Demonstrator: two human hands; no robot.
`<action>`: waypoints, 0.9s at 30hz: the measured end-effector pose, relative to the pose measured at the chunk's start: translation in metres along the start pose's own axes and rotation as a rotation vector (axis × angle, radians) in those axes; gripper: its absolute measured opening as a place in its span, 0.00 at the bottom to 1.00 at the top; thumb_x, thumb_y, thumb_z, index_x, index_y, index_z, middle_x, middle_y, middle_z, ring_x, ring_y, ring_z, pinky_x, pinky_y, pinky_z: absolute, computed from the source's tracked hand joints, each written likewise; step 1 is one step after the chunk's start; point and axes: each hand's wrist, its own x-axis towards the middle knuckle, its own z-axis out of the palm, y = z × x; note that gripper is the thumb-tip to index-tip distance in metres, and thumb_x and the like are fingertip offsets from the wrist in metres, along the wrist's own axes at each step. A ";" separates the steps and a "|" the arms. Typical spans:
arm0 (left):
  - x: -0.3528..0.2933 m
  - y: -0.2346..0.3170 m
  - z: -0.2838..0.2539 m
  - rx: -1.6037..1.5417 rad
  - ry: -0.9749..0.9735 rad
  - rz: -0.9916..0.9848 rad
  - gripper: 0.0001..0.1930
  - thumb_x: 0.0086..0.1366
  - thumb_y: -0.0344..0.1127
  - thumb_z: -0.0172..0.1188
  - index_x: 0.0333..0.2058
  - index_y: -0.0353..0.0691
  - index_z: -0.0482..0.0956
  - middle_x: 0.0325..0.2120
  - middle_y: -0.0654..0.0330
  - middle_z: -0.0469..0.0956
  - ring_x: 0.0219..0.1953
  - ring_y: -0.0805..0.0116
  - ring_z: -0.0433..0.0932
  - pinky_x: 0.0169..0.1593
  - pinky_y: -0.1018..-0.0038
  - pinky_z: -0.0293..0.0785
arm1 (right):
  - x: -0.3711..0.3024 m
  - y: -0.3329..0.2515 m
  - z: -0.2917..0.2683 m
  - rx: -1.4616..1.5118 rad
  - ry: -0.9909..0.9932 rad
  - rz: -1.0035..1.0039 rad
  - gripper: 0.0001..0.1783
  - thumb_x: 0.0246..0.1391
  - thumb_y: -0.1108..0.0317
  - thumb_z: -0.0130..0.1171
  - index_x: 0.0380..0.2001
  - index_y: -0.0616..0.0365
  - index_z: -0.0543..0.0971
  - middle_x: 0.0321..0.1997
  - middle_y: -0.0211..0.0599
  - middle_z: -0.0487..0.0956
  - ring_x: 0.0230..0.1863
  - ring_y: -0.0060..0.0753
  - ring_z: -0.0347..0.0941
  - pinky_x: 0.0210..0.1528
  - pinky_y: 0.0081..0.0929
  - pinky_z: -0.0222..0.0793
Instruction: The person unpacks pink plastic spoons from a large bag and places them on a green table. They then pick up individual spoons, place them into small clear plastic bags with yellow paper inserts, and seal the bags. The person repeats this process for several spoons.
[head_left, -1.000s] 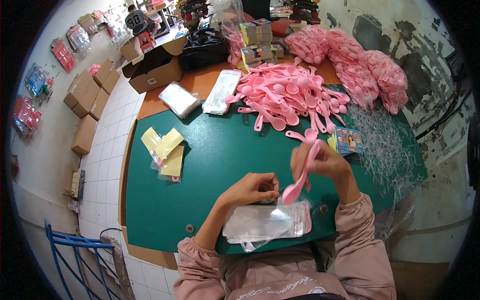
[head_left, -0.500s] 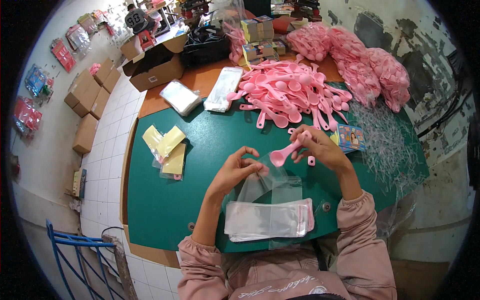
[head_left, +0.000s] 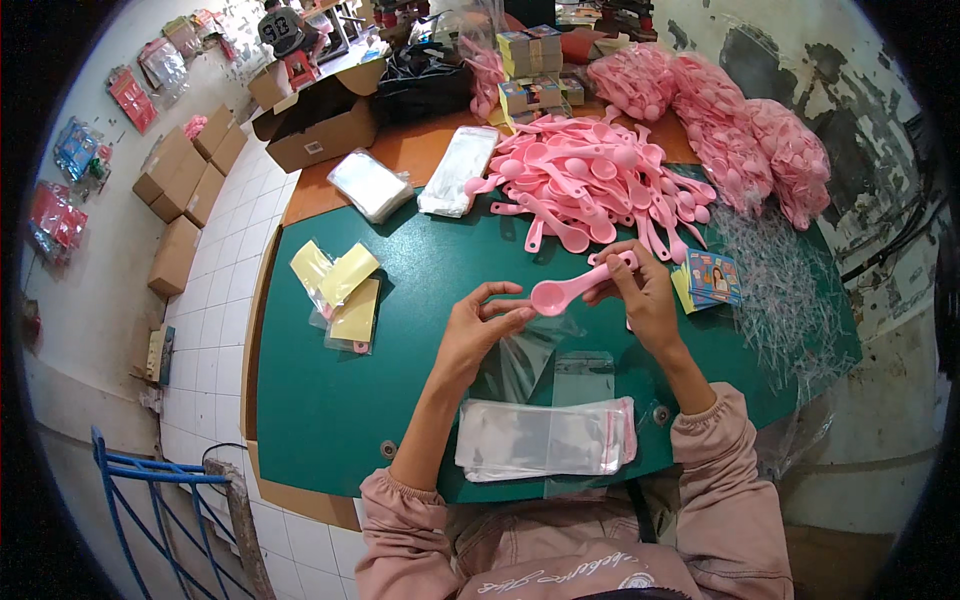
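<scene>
The counter (head_left: 330, 420) is a green-topped slab with a bare wood strip along its far edge, and it's pretty loaded. The landmark is the big heap of pink spoons (head_left: 600, 185) at the far middle. Just on the near side of that heap, the person's right hand (head_left: 640, 300) is pinched shut on the handle of a single pink spoon (head_left: 575, 285), bowl end pointing left. The left hand (head_left: 480, 325) sits near that bowl with fingers curled and partly spread, holding the mouth of a clear plastic bag (head_left: 530, 360) that hangs down under the spoon; how tight that grip is, can't really tell. The two hands are close but not touching.

Nearer still from the heap, right at the counter's front edge, lies a flat stack of clear sleeves (head_left: 545, 440). Left of the heap there's a bunch of yellow cards (head_left: 340, 290) in wrappers. Right of the heap: a small printed card pack (head_left: 712, 278) and a scatter of thin clear strips (head_left: 790, 290). Behind and right of the heap are bulging bags of pink pieces (head_left: 740, 130).

Room-wise: white tiled floor (head_left: 215, 300) left of the counter, cardboard boxes (head_left: 190, 190) along the wall, an open carton (head_left: 320, 125) far left of the heap, and a blue metal frame (head_left: 150, 500) at the near corner.
</scene>
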 end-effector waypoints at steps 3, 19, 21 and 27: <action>-0.001 0.000 0.002 -0.041 -0.011 0.015 0.20 0.55 0.33 0.62 0.44 0.31 0.69 0.35 0.56 0.78 0.37 0.75 0.75 0.40 0.81 0.71 | -0.001 0.001 0.002 -0.008 0.078 -0.062 0.10 0.59 0.67 0.46 0.34 0.65 0.69 0.24 0.39 0.75 0.24 0.26 0.76 0.28 0.20 0.74; -0.005 -0.002 0.009 0.371 -0.295 -0.021 0.19 0.66 0.43 0.46 0.39 0.32 0.76 0.29 0.64 0.77 0.30 0.80 0.71 0.35 0.83 0.68 | -0.009 0.006 0.016 -0.274 0.084 -0.057 0.09 0.51 0.72 0.57 0.33 0.63 0.68 0.23 0.31 0.74 0.23 0.19 0.72 0.25 0.15 0.67; -0.005 -0.005 0.012 0.241 -0.298 -0.005 0.18 0.65 0.43 0.47 0.40 0.31 0.76 0.29 0.63 0.78 0.30 0.80 0.72 0.35 0.83 0.69 | -0.010 0.007 0.019 -0.347 0.120 -0.175 0.09 0.50 0.72 0.57 0.32 0.63 0.68 0.23 0.32 0.74 0.23 0.19 0.72 0.25 0.15 0.67; -0.005 0.003 0.008 0.088 -0.292 0.012 0.19 0.66 0.42 0.45 0.42 0.29 0.74 0.30 0.60 0.78 0.32 0.79 0.74 0.36 0.82 0.70 | -0.011 0.006 0.019 -0.182 0.046 0.025 0.06 0.50 0.73 0.57 0.28 0.63 0.71 0.25 0.34 0.76 0.25 0.17 0.72 0.28 0.16 0.69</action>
